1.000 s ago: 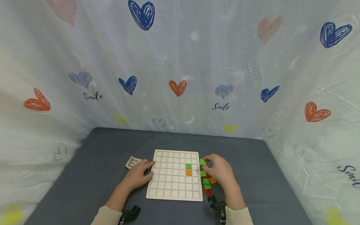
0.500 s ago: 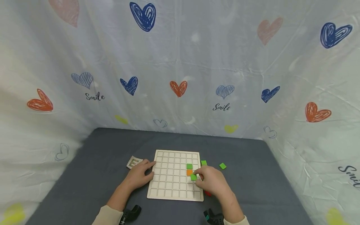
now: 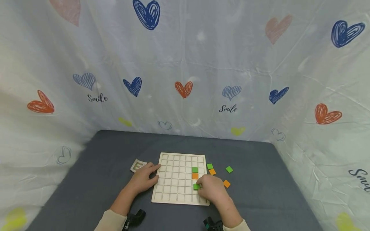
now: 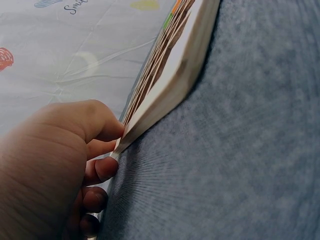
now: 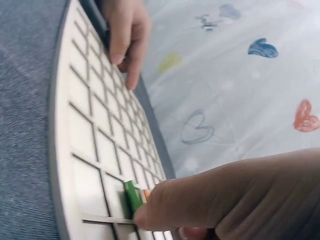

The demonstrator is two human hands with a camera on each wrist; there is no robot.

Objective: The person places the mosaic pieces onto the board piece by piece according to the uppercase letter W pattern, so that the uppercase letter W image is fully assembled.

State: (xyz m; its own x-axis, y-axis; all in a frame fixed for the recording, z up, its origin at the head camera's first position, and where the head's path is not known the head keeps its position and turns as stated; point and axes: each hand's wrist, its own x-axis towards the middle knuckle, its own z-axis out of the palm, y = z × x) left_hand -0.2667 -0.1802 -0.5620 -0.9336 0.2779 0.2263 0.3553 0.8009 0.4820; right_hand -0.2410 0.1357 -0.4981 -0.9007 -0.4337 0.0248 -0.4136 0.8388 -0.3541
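A pale gridded board (image 3: 173,179) lies on the dark tabletop. My right hand (image 3: 212,188) pinches a green square tile (image 3: 196,186) over the lower right cells. In the right wrist view that green tile (image 5: 132,196) stands tilted at the fingertips, close over the grid. Two tiles sit in cells farther up: a green one (image 3: 195,169) and, just below it, an orange one (image 3: 195,176). On the opposite side, my left hand (image 3: 141,177) rests against the board's left edge, index finger and thumb spread along it. The left wrist view shows its fingertips at the board's rim (image 4: 165,102).
A small patterned card (image 3: 137,165) lies partly behind the left hand. Right of the board are loose tiles, among them a green one (image 3: 229,169) and an orange one (image 3: 226,183); the right hand and forearm hide others. Hanging cloth (image 3: 202,64) with printed hearts surrounds the table.
My right hand has moved left from the loose tiles onto the board, carrying a green tile, then slightly down toward the near side. The left hand stays at the board's edge.
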